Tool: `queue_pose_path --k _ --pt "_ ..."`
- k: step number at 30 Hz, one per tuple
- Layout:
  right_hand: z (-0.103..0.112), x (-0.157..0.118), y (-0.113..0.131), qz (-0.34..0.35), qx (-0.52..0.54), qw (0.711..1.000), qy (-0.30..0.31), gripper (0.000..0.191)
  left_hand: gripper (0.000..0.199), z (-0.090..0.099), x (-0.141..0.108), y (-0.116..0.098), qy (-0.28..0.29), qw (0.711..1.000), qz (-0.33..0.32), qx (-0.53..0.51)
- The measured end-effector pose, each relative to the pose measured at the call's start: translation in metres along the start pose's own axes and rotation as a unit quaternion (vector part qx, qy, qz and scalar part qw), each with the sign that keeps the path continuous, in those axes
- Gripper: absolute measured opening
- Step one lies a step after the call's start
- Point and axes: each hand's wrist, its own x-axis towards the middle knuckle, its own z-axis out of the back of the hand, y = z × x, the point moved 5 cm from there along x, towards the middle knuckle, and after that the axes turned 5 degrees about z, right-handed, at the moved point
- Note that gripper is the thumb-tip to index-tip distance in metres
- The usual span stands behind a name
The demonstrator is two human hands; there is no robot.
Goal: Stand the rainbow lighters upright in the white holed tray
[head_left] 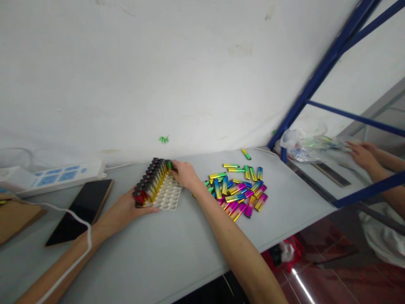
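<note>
A pale tray [171, 196] with round pockets stands on the grey table, its left part filled with rows of upright lighters [154, 179] with black tops. My left hand [131, 207] is closed around the tray's near left corner, thumb along its front edge. At the far end of the rows, my right hand [183, 174] pinches a green lighter [169, 164]; its lower end is hidden behind the fingers. Right of my right forearm lies a loose heap of shiny lighters [236, 196] in yellow, blue, green and magenta.
A black phone [80, 211] and a white power strip [68, 175] lie at left, with a white cable [84, 253] crossing my left forearm. A blue metal frame [300, 103] rises at right. Beyond it, another person's hands [362, 154] are at a clear plastic bag [300, 147].
</note>
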Motion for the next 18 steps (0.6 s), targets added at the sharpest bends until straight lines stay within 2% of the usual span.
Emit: queue_pose_path --k 11,14,16,18 --pt "0.0 0.0 0.001 0.004 0.012 1.0 -0.006 0.024 0.078 -0.001 0.002 0.006 -0.012 1.0 0.0 0.027" --pt "0.003 0.001 0.003 0.012 0.038 0.999 -0.01 0.029 0.076 -0.002 0.004 0.009 -0.012 0.999 -0.004 0.037" --pt "0.013 -0.004 0.005 0.022 0.063 0.997 -0.033 0.039 0.075 -0.003 0.005 0.012 -0.022 0.999 -0.011 0.04" --pt "0.035 -0.016 0.005 0.033 0.079 0.992 -0.093 0.048 0.075 -0.003 0.007 0.015 -0.03 0.999 -0.017 0.039"
